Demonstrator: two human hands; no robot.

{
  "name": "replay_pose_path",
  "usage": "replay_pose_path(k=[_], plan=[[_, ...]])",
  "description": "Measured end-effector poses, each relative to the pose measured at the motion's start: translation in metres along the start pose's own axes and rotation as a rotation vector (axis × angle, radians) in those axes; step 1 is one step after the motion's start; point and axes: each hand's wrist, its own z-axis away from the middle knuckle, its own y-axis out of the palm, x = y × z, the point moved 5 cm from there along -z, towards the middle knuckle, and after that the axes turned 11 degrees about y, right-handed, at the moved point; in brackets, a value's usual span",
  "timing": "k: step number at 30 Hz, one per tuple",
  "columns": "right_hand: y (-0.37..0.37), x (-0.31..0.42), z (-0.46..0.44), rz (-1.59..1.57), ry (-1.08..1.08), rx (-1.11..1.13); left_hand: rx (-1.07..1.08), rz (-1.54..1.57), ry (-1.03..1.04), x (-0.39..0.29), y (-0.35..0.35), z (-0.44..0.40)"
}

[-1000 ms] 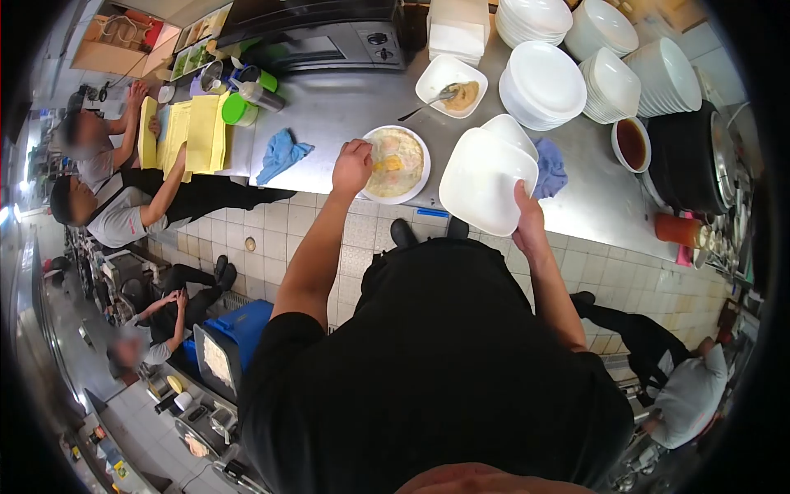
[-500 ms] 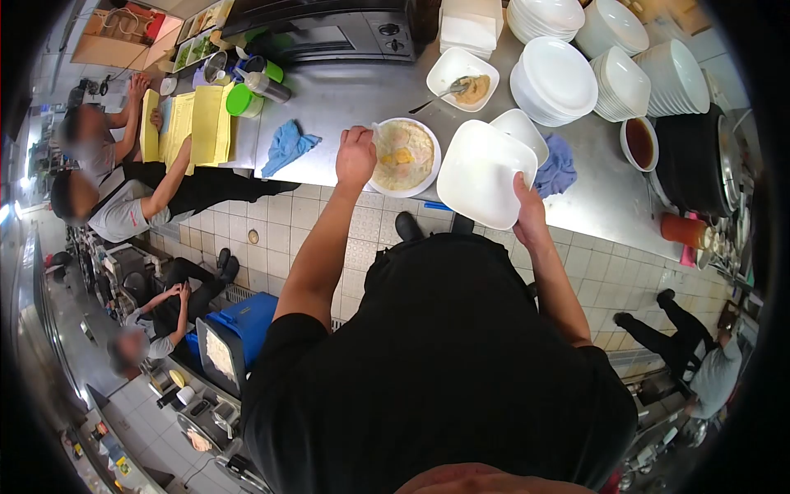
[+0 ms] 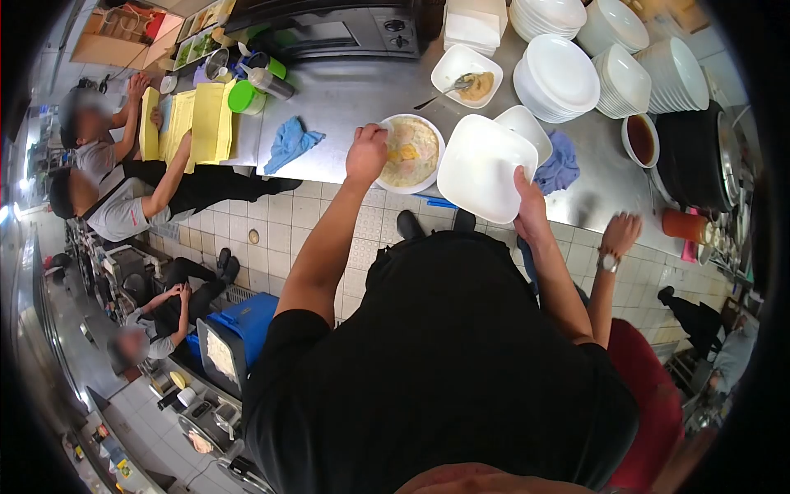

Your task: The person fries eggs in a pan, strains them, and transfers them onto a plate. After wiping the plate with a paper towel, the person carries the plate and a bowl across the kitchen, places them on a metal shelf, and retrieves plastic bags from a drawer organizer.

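Observation:
My left hand (image 3: 366, 154) is closed, with curled fingers at the left rim of a round white bowl (image 3: 439, 169). What the fingers hold, if anything, is hidden. In that bowl lies a pale, egg-like food (image 3: 411, 146) with a yellow yolk spot. My right hand (image 3: 532, 206) grips a white square bowl (image 3: 481, 177) by its right edge, thumb on the inside, tilted above the counter edge. Partly behind it is another white bowl (image 3: 527, 128). A further square bowl (image 3: 448, 64) holds brown paste and a spoon (image 3: 457, 85).
Stacked white bowls (image 3: 559, 74) stand at the back right, near a bowl of dark liquid (image 3: 640, 142). Blue cloths (image 3: 292, 146) lie on the steel counter (image 3: 346, 107). A co-worker's arm (image 3: 613, 247) reaches in at right. Other people are at left, by yellow folders (image 3: 197, 123).
A person in red has come in beside me on the right, with a watch-wearing arm stretched toward the counter. My left hand has shifted slightly right along the round bowl's rim.

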Motion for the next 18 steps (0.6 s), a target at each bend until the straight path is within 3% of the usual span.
replay_pose_path(k=[5, 8, 14, 18], plan=[[0.013, 0.000, -0.004, 0.006, -0.018, 0.001, 0.084, -0.004, -0.155, 0.019, 0.006, 0.007], [0.017, -0.002, -0.005, 0.004, -0.033, -0.002, -0.037, 0.015, -0.172, 0.022, -0.007, 0.004], [0.013, -0.017, -0.009, 0.017, -0.014, 0.014, 0.159, -0.009, -0.041, -0.001, 0.003, 0.010], [0.015, -0.021, -0.006, 0.015, -0.024, -0.023, -0.017, 0.106, -0.118, 0.017, -0.011, 0.007]])
